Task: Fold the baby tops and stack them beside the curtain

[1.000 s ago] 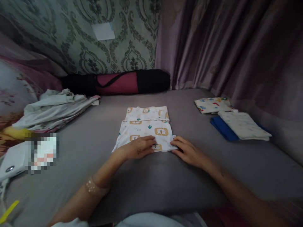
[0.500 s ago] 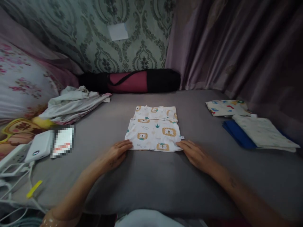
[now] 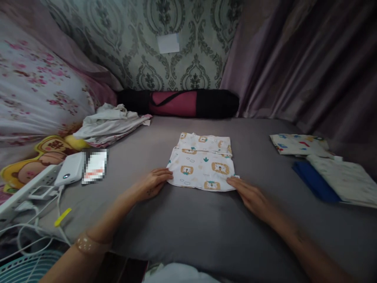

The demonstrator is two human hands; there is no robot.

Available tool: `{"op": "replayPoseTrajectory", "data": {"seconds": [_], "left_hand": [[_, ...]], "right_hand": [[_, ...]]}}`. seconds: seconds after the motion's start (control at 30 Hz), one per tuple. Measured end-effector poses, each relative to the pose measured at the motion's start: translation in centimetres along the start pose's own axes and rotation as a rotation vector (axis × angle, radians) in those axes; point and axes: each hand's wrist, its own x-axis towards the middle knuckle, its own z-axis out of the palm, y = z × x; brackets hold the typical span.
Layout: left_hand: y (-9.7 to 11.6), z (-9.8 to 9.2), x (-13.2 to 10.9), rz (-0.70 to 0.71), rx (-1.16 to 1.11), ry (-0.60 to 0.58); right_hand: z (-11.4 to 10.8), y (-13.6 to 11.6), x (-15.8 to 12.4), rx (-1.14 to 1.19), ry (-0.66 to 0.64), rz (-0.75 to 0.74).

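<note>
A white garment (image 3: 203, 169) printed with tan lions and small green plants lies flat on the grey bed, with a folded layer across its far part. Whether it is a top or bottoms, I cannot tell. Its near left corner is held by my left hand (image 3: 154, 182), fingers together at the edge. At the near right corner, beside a small white tag, my right hand (image 3: 247, 192) has its fingers closed on the fabric. Both thumbs are mostly hidden.
Folded clothes (image 3: 300, 144) and a pale piece (image 3: 341, 177) over blue cloth (image 3: 316, 182) lie right. To the left are crumpled white cloth (image 3: 108, 124), a power bank (image 3: 70, 169), a power strip (image 3: 44, 181) and cables. A black-and-red roll bag (image 3: 173, 103) lies along the wall.
The view has turned slightly left, so everything appears shifted rightward. Both hands stay at the garment's near corners, and its folded shape looks much the same.
</note>
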Motion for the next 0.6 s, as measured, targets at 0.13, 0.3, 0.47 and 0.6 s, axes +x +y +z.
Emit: {"op": "replayPoseTrajectory", "data": {"seconds": [0.13,0.3,0.47,0.6], "left_hand": [[0.5,-1.0,0.5,0.031,0.005,-0.014],[0.9,-2.8,0.2,0.07,0.038,-0.058],[1.9,-3.2,-1.1,0.112,0.064,-0.057],[4.2,-3.8,-2.1,0.095,0.038,-0.078]], "right_hand": [[-0.9,-0.8,0.3,0.002,-0.052,-0.029],[-2.1,-1.3,-0.6,-0.052,-0.106,0.004],[-3.1,-2.1,-2.2,-0.066,-0.082,0.004],[-3.6,-2.9,-4.2,-0.052,-0.032,-0.06]]}}
